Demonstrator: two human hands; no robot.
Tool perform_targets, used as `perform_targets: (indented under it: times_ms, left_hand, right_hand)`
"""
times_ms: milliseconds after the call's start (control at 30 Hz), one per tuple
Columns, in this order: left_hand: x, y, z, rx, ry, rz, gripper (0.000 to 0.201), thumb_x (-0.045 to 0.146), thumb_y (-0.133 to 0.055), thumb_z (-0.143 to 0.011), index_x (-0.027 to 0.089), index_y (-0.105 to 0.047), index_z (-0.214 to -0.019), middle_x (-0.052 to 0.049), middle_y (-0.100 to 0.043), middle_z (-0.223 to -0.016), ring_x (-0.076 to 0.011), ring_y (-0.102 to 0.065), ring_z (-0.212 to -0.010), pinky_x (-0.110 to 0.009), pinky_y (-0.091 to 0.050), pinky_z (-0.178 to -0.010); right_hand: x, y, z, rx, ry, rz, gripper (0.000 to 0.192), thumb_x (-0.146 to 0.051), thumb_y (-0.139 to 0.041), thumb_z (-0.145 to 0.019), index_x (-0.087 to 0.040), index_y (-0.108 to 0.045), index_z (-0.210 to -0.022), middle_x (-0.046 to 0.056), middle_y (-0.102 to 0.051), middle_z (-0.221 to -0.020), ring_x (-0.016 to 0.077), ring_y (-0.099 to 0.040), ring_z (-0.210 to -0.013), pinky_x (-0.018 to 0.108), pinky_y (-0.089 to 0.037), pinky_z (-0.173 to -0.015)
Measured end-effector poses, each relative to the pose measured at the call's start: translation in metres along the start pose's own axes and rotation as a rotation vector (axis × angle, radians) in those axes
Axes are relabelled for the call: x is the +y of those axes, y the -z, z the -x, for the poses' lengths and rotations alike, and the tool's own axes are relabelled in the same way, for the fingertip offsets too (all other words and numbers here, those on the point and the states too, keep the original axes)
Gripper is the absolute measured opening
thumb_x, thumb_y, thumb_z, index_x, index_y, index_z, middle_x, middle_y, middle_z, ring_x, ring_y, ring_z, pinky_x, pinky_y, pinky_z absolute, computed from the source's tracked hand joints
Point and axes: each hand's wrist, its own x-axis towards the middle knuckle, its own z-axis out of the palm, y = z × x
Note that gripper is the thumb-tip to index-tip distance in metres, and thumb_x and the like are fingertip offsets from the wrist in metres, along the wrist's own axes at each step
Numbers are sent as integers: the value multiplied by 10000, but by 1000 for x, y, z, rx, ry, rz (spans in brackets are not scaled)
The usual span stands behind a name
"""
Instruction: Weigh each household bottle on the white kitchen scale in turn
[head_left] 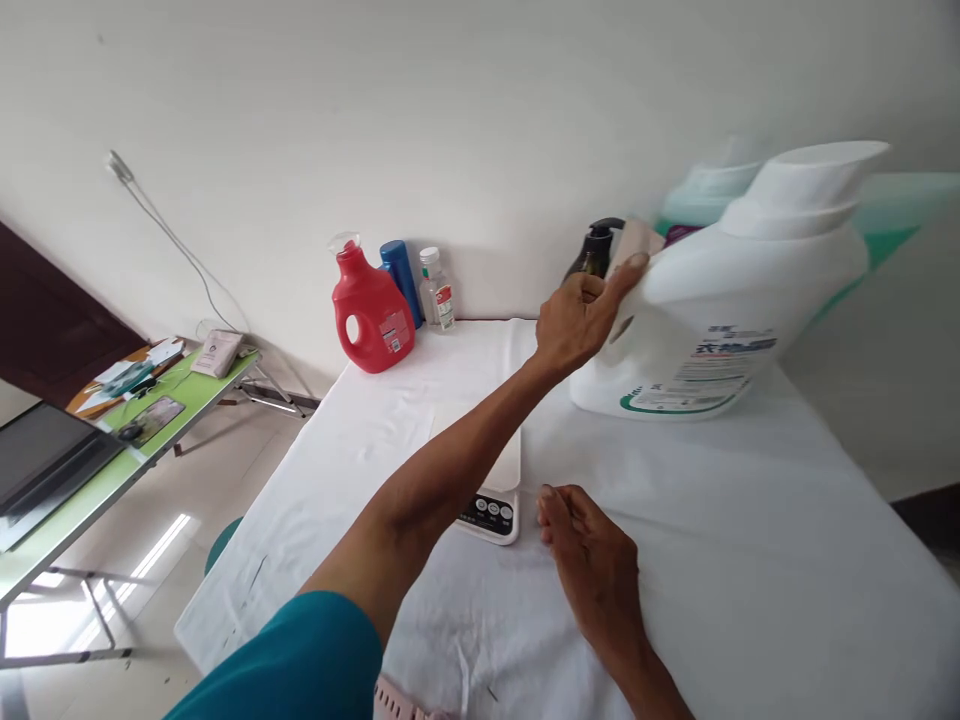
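Note:
My left hand reaches across the table and grips the handle of a large white detergent jug. The jug has a wide white cap and a blue and green label. It leans over at the far right of the white cloth-covered table and looks blurred. My right hand rests palm down on the cloth, holding nothing, just right of a small white kitchen scale. My left forearm passes over the scale.
A red detergent bottle, a blue bottle and a small clear bottle stand by the wall. A dark pump bottle is behind my left hand. A green folding table with a laptop stands to the left.

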Motion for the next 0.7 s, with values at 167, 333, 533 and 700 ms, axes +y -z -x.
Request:
perform_targets:
  times_ms: [167, 333, 533, 700]
  left_hand:
    - [-17, 109, 15, 490, -387, -264, 316, 440, -773, -985, 233, -598, -1147, -130, -725, -1153, -290, -700, -1186, -518, -566, -1089]
    - [-50, 241, 22, 1013, -221, -466, 575, 395, -822, -941, 190, -519, -1385, -205, -551, -1509, -348, -499, -1457, -542, -367, -1257]
    - [-108, 302, -3, 734, 84, -262, 390, 562, -755, -964, 212, -586, -998, -75, -653, -1021, -229, -635, -1004, -355, -490, -908]
    - [-126, 312, -17, 593, 45, -88, 591, 642, -819, -865, 235, -436, -673, 53, -411, -631, -110, -376, -604, -268, -364, -610]
  right_hand:
    - [1, 1, -2, 16, -25, 51, 539, -756, -579, -935, -254, -577, -740, 31, -642, -683, 199, -610, -616, 292, -483, -569]
    - [0, 1, -3, 33, -77, 111, 556, -796, -578, -885, -253, -623, -776, 58, -691, -729, 217, -651, -630, 318, -542, -606]
    - [1, 0, -5, 39, -122, 148, 547, -791, -576, -875, -254, -631, -787, 64, -694, -747, 215, -662, -645, 317, -558, -611]
    - [0, 1, -4, 31, -118, 140, 529, -764, -587, -911, -249, -639, -799, 54, -695, -747, 199, -653, -656, 292, -547, -611]
